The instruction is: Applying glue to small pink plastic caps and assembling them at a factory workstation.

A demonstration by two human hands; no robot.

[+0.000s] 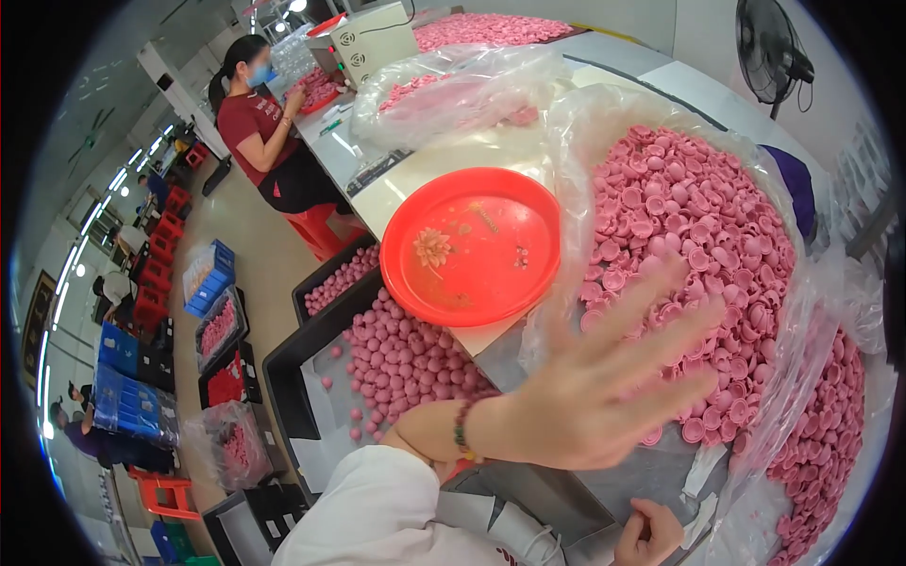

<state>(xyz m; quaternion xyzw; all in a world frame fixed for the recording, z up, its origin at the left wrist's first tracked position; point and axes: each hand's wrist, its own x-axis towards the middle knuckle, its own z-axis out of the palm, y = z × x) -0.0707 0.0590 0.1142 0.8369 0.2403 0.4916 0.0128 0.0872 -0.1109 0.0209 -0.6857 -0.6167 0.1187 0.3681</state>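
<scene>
Spread wide with all fingers fanned apart, the left hand [604, 377] is being held open in the lower centre of the frame, gripping nothing; its blurred fingertips are lying over the near edge of the heap of pink caps [698, 236] at centre right. A beaded bracelet [461, 429] is being worn at its wrist, just above a white sleeve [377, 514] rising from the bottom edge. Lower still, at the bottom right of centre, the right hand [649, 533] is being kept curled in a loose fist beside pale paper or cloth; whether anything is being gripped in it cannot be told.

The caps are being contained in a clear plastic bag [802, 321] whose folded-down edge is running along the right of the frame. Left of the open hand, rounder pink pieces are lying in a black tray [283, 377] lined with clear film. Above that, at the centre of the frame, a red round plate [472, 245] is resting on the pale table [425, 170], just beside the bag and bare except for a flower print.

Farther up, a second bag of pink pieces [453, 94] is lying on the table. At the upper left, another person in a dark red shirt [260, 127] is being seen at work at the table.
</scene>
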